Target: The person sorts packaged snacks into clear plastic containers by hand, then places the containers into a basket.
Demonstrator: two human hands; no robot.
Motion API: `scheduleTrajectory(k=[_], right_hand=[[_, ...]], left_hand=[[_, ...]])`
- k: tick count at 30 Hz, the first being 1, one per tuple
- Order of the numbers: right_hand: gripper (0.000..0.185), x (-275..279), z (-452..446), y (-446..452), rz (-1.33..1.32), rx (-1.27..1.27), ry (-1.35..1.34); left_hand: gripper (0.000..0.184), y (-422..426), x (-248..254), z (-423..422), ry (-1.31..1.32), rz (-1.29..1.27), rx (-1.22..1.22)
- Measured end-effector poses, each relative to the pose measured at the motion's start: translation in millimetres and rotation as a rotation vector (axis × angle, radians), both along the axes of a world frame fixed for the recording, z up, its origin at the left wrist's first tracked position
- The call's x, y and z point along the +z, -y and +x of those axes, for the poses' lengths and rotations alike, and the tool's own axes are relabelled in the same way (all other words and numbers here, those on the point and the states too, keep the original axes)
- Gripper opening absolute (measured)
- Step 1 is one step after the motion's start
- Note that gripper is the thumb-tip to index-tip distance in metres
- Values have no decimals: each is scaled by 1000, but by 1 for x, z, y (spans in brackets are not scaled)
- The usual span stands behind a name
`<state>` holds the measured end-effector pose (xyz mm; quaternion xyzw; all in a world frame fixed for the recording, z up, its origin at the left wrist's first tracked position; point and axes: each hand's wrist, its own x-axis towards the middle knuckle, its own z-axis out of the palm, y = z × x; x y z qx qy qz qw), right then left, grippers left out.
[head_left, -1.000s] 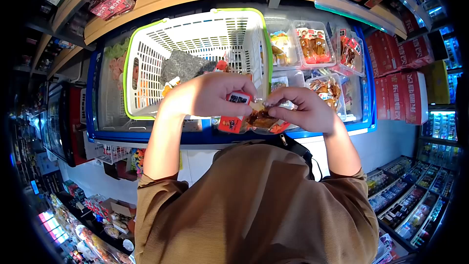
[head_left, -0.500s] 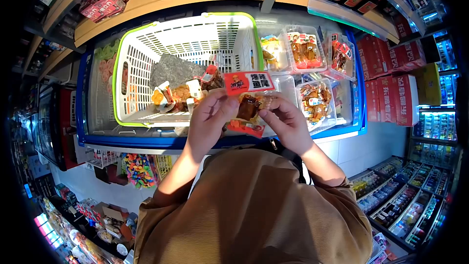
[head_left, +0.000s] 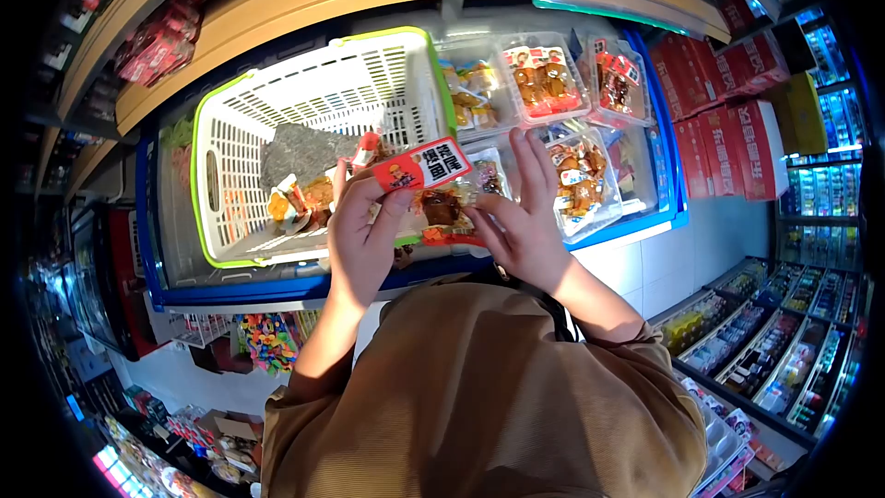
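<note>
A small see-through snack packet with a red label point(head_left: 422, 166) and brown pieces inside is held up in front of me between both hands. My left hand point(head_left: 359, 232) is closed on its left side, the thumb lying over the front. With thumb and forefinger, my right hand point(head_left: 530, 226) pinches its right edge, the other fingers raised and stretched. Behind my left hand stands a white slatted basket with a green rim point(head_left: 199, 194), holding several packets and a dark grey bag point(head_left: 300, 159). Close to my right hand is a clear tub point(head_left: 604, 219) of similar packets.
Basket and tubs sit on a blue-edged freezer chest point(head_left: 249, 293). More packets fill a clear tub point(head_left: 546, 117) at the back right. A wooden shelf point(head_left: 249, 46) runs behind the chest. Red cartons point(head_left: 714, 152) are stacked on the right, beyond them racks of goods point(head_left: 737, 341).
The packet has tilted, its label turning up to the right and shifting left. My right fingers have lifted and spread. The view has turned slightly.
</note>
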<state>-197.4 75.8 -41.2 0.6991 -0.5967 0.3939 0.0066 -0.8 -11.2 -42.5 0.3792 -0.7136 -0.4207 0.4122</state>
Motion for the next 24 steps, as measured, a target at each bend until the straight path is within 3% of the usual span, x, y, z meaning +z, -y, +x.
scheduleTrajectory(k=[5, 8, 11, 13, 15, 19, 20, 24], right_hand=[[23, -15, -10, -9, -38, -60, -100], [19, -6, -14, -9, 26, -89, 31], [13, -3, -30, -13, 106, -46, 140], [13, 5, -42, -16, 170, -8, 258], [12, 4, -61, -19, 162, -13, 276], [9, -23, -157, -9, -28, -359, -13], [10, -27, -188, -5, -29, -484, 82], [18, -67, -316, 19, -14, -737, -13]], left_hand=[[8, -8, 8, -18, -129, 279, 12], [7, 0, -1, -20, 116, 25, -21], [8, -5, -11, -31, 188, -56, 85], [12, -8, -4, -41, 86, 19, 61], [13, -8, 2, -47, 230, -140, 50], [21, -9, 17, -52, 400, -306, 103], [27, -9, 17, -49, 382, -301, 133], [24, -8, 17, -30, 458, -266, 247]])
